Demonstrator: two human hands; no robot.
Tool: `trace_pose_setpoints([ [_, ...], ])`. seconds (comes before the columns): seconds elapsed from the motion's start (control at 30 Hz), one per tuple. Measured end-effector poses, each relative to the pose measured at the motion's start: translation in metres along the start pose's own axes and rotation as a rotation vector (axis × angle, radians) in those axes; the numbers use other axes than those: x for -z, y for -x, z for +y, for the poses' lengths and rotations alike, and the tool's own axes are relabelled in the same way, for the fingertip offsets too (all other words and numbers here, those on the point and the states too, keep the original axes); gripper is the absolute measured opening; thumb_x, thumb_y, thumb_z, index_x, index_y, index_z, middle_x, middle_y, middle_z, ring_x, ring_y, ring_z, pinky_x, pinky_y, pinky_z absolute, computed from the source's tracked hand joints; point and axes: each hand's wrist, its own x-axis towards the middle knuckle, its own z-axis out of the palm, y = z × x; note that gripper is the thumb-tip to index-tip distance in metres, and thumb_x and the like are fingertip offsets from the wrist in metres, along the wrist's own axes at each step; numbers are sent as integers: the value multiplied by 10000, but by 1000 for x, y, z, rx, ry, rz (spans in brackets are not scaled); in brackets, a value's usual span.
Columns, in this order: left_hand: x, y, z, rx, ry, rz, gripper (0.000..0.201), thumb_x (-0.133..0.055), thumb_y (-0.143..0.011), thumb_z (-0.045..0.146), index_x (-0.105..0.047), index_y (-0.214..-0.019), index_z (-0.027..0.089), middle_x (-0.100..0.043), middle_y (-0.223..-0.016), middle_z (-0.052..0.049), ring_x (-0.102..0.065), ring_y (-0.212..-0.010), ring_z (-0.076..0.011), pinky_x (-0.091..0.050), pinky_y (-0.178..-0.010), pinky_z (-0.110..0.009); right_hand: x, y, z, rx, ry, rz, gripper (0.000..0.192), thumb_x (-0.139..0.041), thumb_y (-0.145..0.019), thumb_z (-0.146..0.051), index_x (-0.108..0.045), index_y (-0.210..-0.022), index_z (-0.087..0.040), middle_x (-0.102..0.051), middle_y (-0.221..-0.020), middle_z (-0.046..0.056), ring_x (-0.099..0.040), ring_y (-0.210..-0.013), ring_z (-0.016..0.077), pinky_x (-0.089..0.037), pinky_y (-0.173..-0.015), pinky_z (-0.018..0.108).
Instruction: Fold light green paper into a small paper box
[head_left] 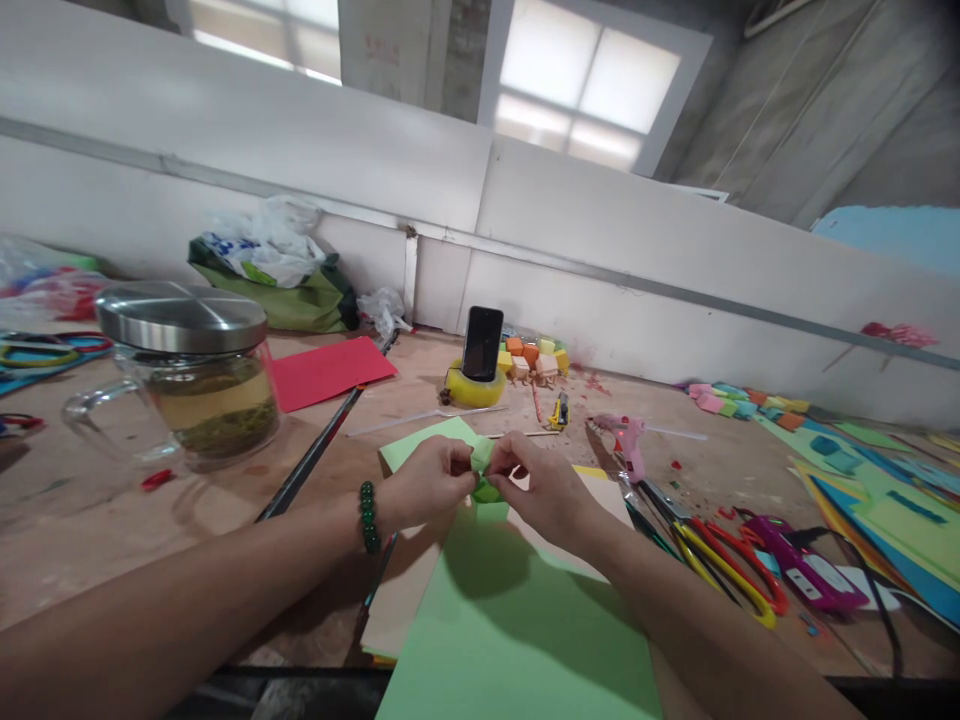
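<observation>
My left hand (433, 478), with a green bead bracelet (368, 517) at the wrist, pinches one side of a small piece of folded green paper (486, 478). On its other side my right hand (541, 484) is closed in a pinch. The fingertips of both hands nearly meet, and they hide part of the folded piece. Under the hands lies a large light green sheet (525, 640) on a stack of paper. Another light green sheet (409, 447) shows just behind my left hand.
On the left stands a glass teapot (217, 400) beside a red sheet (334, 372). Ahead, a phone (482, 343) leans in a yellow tape roll (474, 388) near small paper cubes (531, 355). To the right are a pink glue gun (631, 445), scissors (720, 570) and a purple device (806, 570).
</observation>
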Motion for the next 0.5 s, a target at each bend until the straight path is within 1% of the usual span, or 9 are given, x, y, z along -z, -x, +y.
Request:
trace_pose_setpoints([
  [0.2,-1,0,-2,9,-23,8,74,-421,-542,119,-480,-521,158,-418,-503,62,-370,-529,-84,-294,-493,-178,-2,1,1,37,12,16,174,-534,-741,-55,-483,-783,-216,-639,-732,-16,-617,-666,138,-452,-624,239],
  [0.33,0,0,3,8,9,13,91,-420,-544,124,-501,-521,158,-440,-498,59,-386,-529,-87,-314,-490,-173,-4,1,2,98,86,15,180,-548,-723,-60,-506,-792,-220,-655,-742,-10,-621,-673,143,-442,-618,234],
  [0.4,1,0,5,5,2,18,89,-432,-545,126,-500,-498,157,-413,-483,64,-368,-517,-83,-305,-476,-169,-4,1,3,121,95,13,180,-560,-719,-63,-515,-792,-221,-657,-741,-9,-621,-670,145,-440,-615,233],
  [0.5,2,0,7,7,-1,17,98,-452,-555,130,-486,-466,155,-368,-468,69,-342,-506,-78,-286,-460,-168,-4,1,5,133,48,9,170,-543,-738,-61,-518,-794,-220,-657,-738,-13,-620,-648,132,-448,-615,226],
])
